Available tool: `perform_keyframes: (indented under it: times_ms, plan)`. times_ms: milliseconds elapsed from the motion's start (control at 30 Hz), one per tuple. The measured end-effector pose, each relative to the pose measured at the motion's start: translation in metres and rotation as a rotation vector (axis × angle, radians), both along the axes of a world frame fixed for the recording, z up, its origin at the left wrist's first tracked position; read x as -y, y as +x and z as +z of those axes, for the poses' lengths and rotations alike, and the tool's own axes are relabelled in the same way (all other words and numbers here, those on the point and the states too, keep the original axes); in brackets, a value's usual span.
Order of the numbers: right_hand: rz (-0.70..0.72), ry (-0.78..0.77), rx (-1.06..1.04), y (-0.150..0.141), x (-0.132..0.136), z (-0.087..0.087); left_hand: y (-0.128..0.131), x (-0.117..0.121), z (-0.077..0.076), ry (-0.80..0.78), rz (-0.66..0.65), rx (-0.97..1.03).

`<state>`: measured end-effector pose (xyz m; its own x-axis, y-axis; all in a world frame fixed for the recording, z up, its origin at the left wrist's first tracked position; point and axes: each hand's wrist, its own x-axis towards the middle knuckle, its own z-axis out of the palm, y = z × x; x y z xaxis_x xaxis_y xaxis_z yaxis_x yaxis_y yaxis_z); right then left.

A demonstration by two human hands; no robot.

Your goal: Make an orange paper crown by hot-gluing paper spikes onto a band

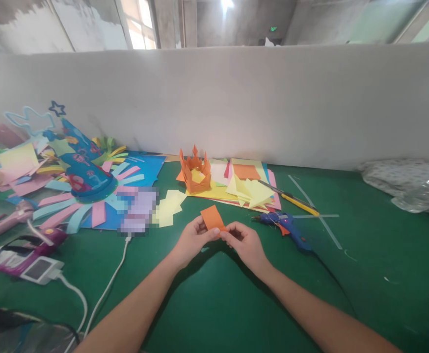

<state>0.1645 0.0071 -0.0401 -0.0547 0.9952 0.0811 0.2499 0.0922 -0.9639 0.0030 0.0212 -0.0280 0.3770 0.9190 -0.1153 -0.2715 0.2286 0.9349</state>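
A small piece of orange paper (212, 217) is pinched between my two hands, above the green table. My left hand (197, 239) grips its lower left part with thumb and fingers. Fingers closed, my right hand (247, 245) holds the paper's lower right corner, close against the left thumb. An orange paper crown (195, 172) stands upright behind my hands. To the right of my right hand lies a blue hot glue gun (286, 225), and beyond it a yellow utility knife (298, 203).
Stacked coloured paper (249, 169) lies behind my hands, with pale yellow pieces (168, 208) to their left. Blue party hats (85, 171) with paper strips stand at left. White cables (115, 274) cross the table (214, 304). A plastic bag (424, 193) lies far right.
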Motion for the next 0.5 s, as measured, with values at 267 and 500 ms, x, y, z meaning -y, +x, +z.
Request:
perform_keyframes:
  times_ms: [267, 500]
  plan:
    - [0.002, 0.013, 0.011, 0.0001, -0.0006, -0.0008, -0.0007, -0.0002, 0.0003, -0.007, 0.005, -0.022]
    - [0.048, 0.089, 0.022, -0.0009, 0.0005, -0.0073, 0.0009, -0.0043, -0.0013, -0.068, 0.133, -0.026]
